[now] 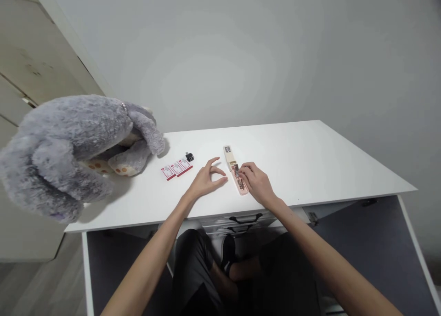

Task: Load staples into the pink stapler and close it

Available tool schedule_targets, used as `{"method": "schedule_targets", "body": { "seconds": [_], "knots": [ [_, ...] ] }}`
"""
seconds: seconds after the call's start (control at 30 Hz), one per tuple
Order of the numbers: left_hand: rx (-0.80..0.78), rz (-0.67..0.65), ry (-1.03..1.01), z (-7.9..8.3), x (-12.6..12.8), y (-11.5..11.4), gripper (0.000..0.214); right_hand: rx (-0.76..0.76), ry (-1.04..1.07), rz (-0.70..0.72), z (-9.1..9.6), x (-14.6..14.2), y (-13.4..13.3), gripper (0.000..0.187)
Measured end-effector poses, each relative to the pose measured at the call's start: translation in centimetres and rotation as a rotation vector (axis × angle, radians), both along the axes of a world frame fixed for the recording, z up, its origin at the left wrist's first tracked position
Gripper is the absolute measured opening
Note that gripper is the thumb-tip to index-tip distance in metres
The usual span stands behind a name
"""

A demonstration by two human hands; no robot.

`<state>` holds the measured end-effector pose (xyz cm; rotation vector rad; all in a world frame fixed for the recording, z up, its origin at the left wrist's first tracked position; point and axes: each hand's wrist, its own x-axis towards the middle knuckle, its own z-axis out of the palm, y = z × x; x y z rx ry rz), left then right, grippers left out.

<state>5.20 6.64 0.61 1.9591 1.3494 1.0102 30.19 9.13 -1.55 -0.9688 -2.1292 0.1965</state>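
Note:
A slim pink and cream device [234, 169] lies on the white table [310, 160], its back part open and showing small parts inside. My right hand [257, 183] rests on its near half, fingertips pinched on something inside the open part that I cannot make out. My left hand [207, 178] sits just left of the device, fingers spread and arched, fingertips touching the tabletop, holding nothing. Three small red and white packets [176, 169] lie in a row to the left, with a small black piece [189, 157] beside them.
A large grey plush toy [76, 146] lies on the table's left end, overhanging the edge. Below the table's front edge are drawers with black handles [245, 218]. A plain wall stands behind the table.

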Motion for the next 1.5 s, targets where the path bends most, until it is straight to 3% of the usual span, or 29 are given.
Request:
{"method": "schedule_targets", "body": {
  "seconds": [0.23,0.47,0.57,0.67,0.77,0.87,1.13,1.4,1.5],
  "knots": [
    [0.019,0.05,0.008,-0.4,-0.1,-0.2,0.073,-0.007,0.134,0.017,0.0,0.2,-0.3,0.03],
    [0.344,0.369,0.371,-0.7,-2.9,-2.0,0.039,-0.071,0.441,-0.017,1.9,-0.3,-3.3,0.018],
    [0.382,0.543,0.496,-0.6,-5.7,-2.6,0.043,-0.185,0.522,0.075,3.2,-2.2,-5.7,0.019],
    [0.374,0.642,0.532,-0.8,-8.5,-2.6,0.054,-0.432,0.561,0.252,3.0,-5.0,-7.1,0.021],
    [0.339,0.619,0.538,-1.0,-10.1,-2.2,0.062,-0.732,0.626,0.358,1.2,-7.6,-6.8,0.028],
    [0.311,0.57,0.544,-1.0,-10.4,-1.5,0.066,-0.872,0.691,0.355,-0.5,-9.1,-5.3,0.039],
    [0.348,0.498,0.562,-0.8,-8.9,-1.4,0.063,-0.916,0.765,0.306,-1.6,-8.2,-1.9,0.046],
    [0.43,0.223,0.465,-0.6,-6.2,-4.2,0.066,-0.928,0.816,0.368,-1.8,-7.5,-1.3,0.045],
    [0.426,0.19,0.371,-0.4,-4.9,-4.7,0.068,-0.922,0.77,0.416,-1.2,-7.1,-1.6,0.041]
  ]
}}
